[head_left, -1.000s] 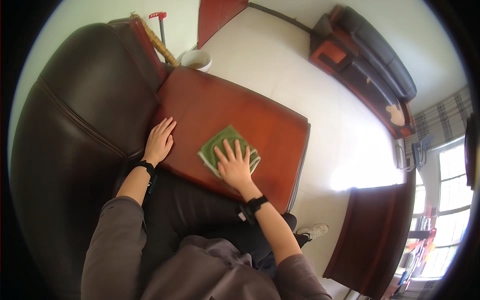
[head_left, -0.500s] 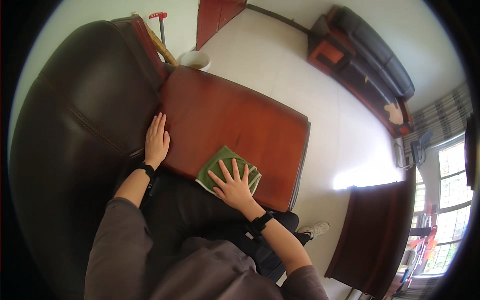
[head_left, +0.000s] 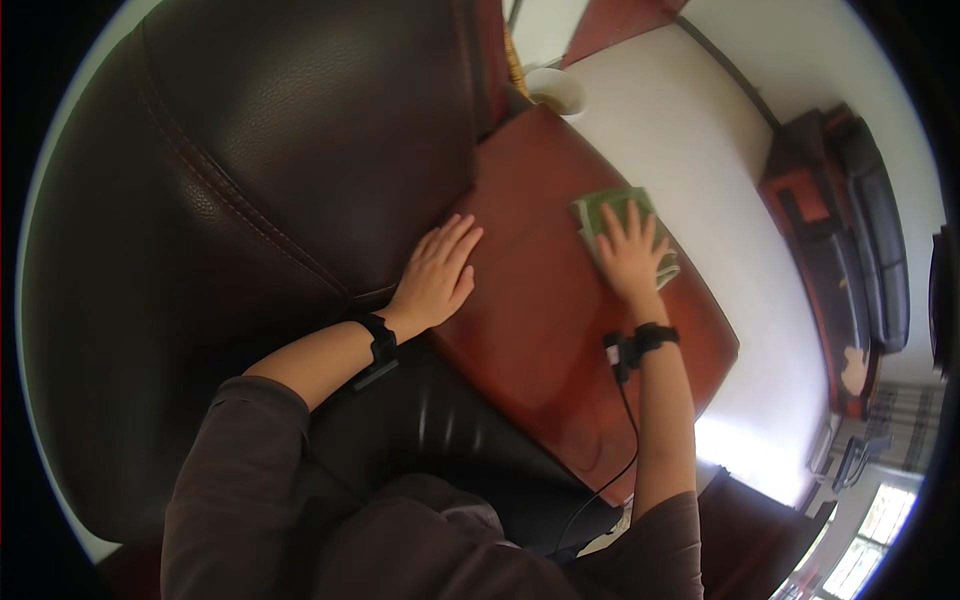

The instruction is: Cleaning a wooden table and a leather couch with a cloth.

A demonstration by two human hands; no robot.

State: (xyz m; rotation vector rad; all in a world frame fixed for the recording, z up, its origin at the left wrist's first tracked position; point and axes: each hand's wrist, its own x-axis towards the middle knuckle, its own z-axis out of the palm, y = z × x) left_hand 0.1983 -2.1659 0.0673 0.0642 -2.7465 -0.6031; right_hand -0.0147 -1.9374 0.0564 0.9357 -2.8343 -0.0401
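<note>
My right hand (head_left: 630,265) lies with spread fingers on a folded green cloth (head_left: 591,214) with a pale border. It presses the cloth flat near the far edge of the reddish-brown wooden armrest (head_left: 530,345). Part of the cloth is covered by my fingers. Beside the dark leather backrest (head_left: 290,130), my left hand (head_left: 437,277) rests at the near left edge of the wood, fingers stretched out and nothing in them. Each wrist wears a black band; a cable runs down from the device at the right one.
Past the armrest's far corner stands a white bucket (head_left: 557,92) on the pale floor. A dark sofa (head_left: 850,250) with worn patches is along the right wall. Below the armrest is the black leather seat (head_left: 440,420), and a dark brown piece of furniture (head_left: 760,535) is at lower right.
My right hand has slid the cloth from the armrest's near side to its far edge. My left hand stays at the wood's left edge. The view has turned and shifted.
</note>
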